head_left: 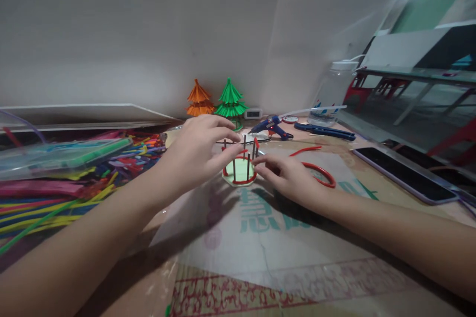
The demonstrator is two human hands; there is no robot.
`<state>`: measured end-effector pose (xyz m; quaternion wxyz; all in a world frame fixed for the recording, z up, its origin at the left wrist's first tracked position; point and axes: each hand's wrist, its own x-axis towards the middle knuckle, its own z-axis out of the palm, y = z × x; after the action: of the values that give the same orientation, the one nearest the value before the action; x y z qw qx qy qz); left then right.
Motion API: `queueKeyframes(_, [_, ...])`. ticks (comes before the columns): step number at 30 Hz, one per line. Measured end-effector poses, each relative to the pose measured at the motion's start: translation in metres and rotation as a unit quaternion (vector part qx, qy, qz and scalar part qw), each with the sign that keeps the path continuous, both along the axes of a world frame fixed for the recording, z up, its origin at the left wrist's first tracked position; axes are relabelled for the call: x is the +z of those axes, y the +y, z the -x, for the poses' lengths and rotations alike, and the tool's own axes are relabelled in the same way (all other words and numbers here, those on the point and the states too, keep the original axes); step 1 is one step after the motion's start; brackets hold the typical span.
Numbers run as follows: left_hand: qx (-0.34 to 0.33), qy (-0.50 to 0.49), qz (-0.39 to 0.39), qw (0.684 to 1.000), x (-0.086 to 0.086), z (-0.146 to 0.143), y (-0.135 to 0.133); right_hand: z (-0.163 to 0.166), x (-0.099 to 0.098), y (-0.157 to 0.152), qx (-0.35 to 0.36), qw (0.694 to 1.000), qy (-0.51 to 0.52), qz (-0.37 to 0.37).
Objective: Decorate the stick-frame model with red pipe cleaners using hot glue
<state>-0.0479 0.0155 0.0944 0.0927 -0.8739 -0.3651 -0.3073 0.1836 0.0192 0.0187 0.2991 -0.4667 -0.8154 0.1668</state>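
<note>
A small round pale-green base [238,169] stands on the table, with several thin dark brown posts [248,166] upright around its edge. A fuzzy red pipe cleaner [256,144] runs round the rim, and one piece sticks up at the right side. My left hand [203,146] hovers at the left and behind the posts, fingers stretched and thumb apart; its fingertips are near the post tops. At the right edge of the base, my right hand [286,173] has its thumb and fingertips closed at the red pipe cleaner. The exact contact is partly hidden.
Orange [200,98] and green [229,99] paper-like trees stand at the back. A blue glue gun [273,128], blue-handled pliers [324,131], a coiled red strip [323,173], a phone [403,174] and a clear bottle [332,91] lie right. Colourful pipe cleaners [55,208] pile up left.
</note>
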Motion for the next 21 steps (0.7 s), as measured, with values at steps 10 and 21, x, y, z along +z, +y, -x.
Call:
queueKeyframes(10, [0.027, 0.039, -0.032, 0.998, -0.008, -0.007, -0.003, 0.019, 0.001, 0.004, 0.055, 0.995, 0.043, 0.072])
queueKeyframes(21, [0.035, 0.062, -0.055, 0.996, -0.015, -0.010, -0.004, 0.026, 0.001, 0.006, 0.055, 0.994, 0.043, 0.088])
